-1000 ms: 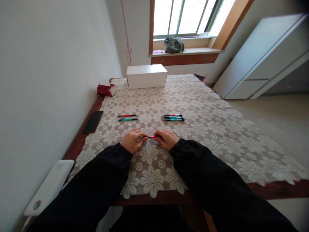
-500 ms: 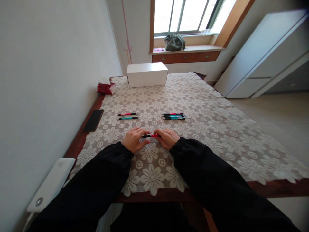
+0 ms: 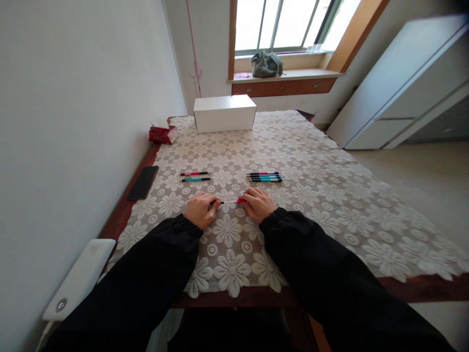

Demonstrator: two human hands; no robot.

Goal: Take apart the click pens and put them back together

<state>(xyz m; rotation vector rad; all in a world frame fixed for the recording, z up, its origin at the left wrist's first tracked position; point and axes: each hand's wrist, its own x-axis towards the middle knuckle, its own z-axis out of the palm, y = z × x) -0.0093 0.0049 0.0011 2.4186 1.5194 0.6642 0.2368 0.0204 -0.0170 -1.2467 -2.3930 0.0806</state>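
Lace-covered table (image 3: 311,205): left hand (image 3: 200,209) and right hand (image 3: 259,204), fingers pinched on opposite ends of a red pen (image 3: 234,201), hold it level just above the cloth.

1. Two pens (image 3: 194,176) lay beyond the left hand (image 3: 200,209).
2. Four pens (image 3: 264,177) lay beyond the right hand (image 3: 259,204).
3. One red pen (image 3: 234,201) was between both hands.
4. One white box (image 3: 224,113) stood far beyond the hands.

Your hands pull a red pen apart over the lace tablecloth (image 3: 311,195).
Your left hand (image 3: 200,209) grips the dark tip end, your right hand (image 3: 259,204) the red barrel (image 3: 241,200); a thin white refill (image 3: 229,202) shows between them.
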